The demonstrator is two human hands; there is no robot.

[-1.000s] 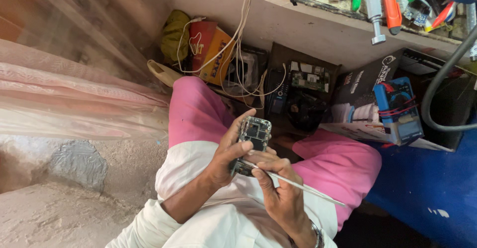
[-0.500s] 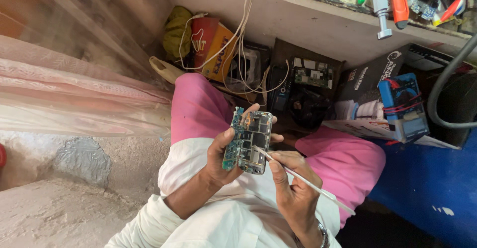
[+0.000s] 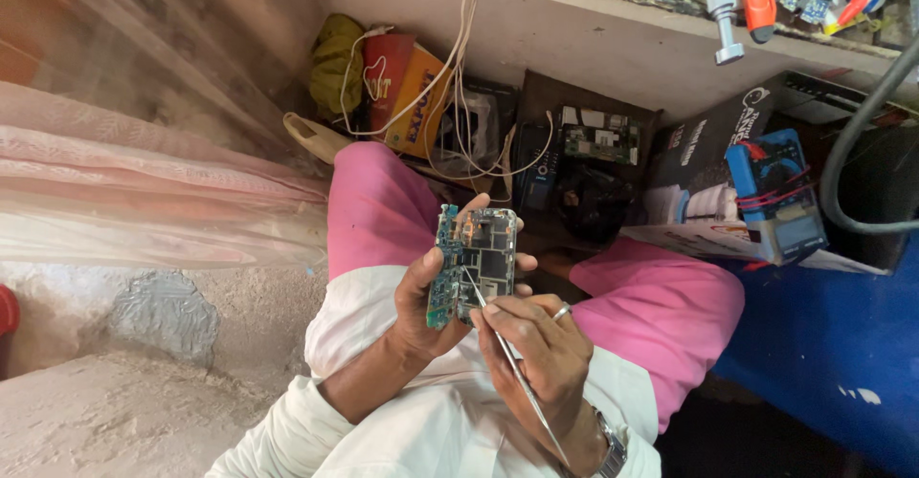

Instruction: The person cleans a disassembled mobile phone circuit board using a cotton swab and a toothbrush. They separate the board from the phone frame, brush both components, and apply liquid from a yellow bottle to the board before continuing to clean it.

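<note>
Two bare hands are seen over the lap, both closed on something. The right hand [image 3: 536,344] is nearest the camera, fingers pinched shut around thin metal tweezers [image 3: 507,358]; the tool's shaft runs back along the palm toward the wrist, and its tip is laid on the circuit board [image 3: 477,260]. A ring is seen on one finger, a wristwatch [image 3: 611,449] on the wrist. The hand is angled up and leftward, knuckles facing the camera.

The left hand [image 3: 431,301] is clasped around the circuit board from the left, thumb pressed on the near left edge, fingertips showing past the far right edge. The board is held upright and slightly tilted, component side toward the camera, above the gap between the knees. The forearm rises from lower left, white sleeve pushed back.

Pink trousers [image 3: 383,210] are seen beneath. Farther off, a blue multimeter [image 3: 775,196] is lying on a cardboard box [image 3: 699,162], with white cables [image 3: 450,86] and a second board [image 3: 601,143] under the workbench [image 3: 574,19].
</note>
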